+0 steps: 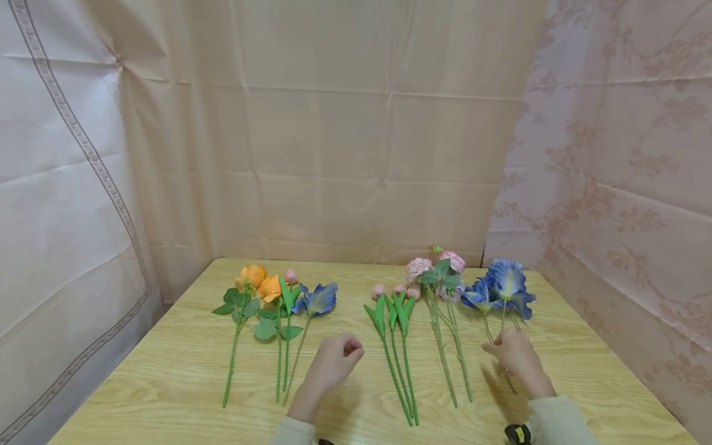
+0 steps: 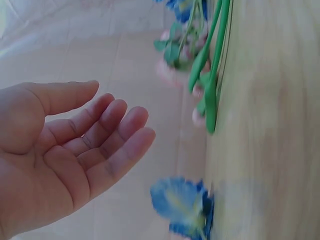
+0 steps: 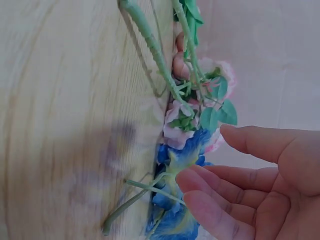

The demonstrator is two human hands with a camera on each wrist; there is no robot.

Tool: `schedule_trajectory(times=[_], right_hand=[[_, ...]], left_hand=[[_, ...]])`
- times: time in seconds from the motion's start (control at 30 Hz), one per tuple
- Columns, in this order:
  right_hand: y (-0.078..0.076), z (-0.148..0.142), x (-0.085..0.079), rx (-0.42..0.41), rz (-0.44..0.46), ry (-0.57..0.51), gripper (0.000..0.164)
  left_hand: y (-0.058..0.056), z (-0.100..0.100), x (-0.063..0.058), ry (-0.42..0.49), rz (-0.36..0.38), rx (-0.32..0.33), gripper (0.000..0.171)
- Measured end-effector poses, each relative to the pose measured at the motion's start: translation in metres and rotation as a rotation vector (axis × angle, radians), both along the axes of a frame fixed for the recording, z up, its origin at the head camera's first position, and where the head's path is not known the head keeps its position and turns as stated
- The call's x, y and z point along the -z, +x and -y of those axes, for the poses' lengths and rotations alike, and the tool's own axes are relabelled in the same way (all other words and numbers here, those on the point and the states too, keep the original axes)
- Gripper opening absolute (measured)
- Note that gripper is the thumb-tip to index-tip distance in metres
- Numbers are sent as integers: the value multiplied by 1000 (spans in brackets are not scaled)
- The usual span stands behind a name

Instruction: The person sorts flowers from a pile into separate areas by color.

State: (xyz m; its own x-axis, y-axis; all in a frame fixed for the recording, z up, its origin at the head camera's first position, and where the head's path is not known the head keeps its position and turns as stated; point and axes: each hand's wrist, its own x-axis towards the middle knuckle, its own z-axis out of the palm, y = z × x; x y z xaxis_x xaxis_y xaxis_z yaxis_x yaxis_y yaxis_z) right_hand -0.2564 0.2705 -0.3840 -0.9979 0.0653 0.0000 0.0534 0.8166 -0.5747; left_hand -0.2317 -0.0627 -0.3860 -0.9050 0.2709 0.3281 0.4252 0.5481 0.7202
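My right hand [image 1: 518,357] hovers over the stems of the blue irises [image 1: 505,285] at the right. In the right wrist view its thumb stands apart from loosely bent fingers [image 3: 215,212], with nothing between them. One iris stem passes behind the fingertips; whether they touch cannot be made out. My left hand [image 1: 334,361] is held above the table, between a single blue iris [image 1: 318,300] and the pink tulips [image 1: 392,309]. The left wrist view shows its palm and relaxed fingers [image 2: 122,150] holding nothing. Pink peony-like flowers [image 1: 436,272] lie between the tulips and the irises.
Orange roses [image 1: 251,275] and another pink tulip [image 1: 291,276] lie at the left of the wooden table [image 1: 167,383]. Beige cloth [image 1: 356,123] hangs behind it, with patterned cloth [image 1: 623,185] on the right and pale cloth [image 1: 61,222] on the left.
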Motion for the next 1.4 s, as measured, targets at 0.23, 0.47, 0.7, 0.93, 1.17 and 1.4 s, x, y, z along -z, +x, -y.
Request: schedule_trajectory(times=[0.23,0.47,0.7,0.93,1.17,1.4], right_hand=[[0,3,1,-30,-11,15,31],[1,5,4,-41,-47,17,30],[2,7,6,-39,-50,35,28],[1,9,8,-43,-18,16,23],[1,8,10,-63,-2,1,21],[1,9,12,-62,2,-8,23]], left_hand=[[-7,31,-4,-33,-56,-190,6],[-13,73,1,-98,-40,-420,7],[-8,117,10,-202,17,-668,9],[-2,141,16,-199,120,-736,14],[-2,152,23,-207,368,-759,11],[3,157,26,-183,376,-784,11]])
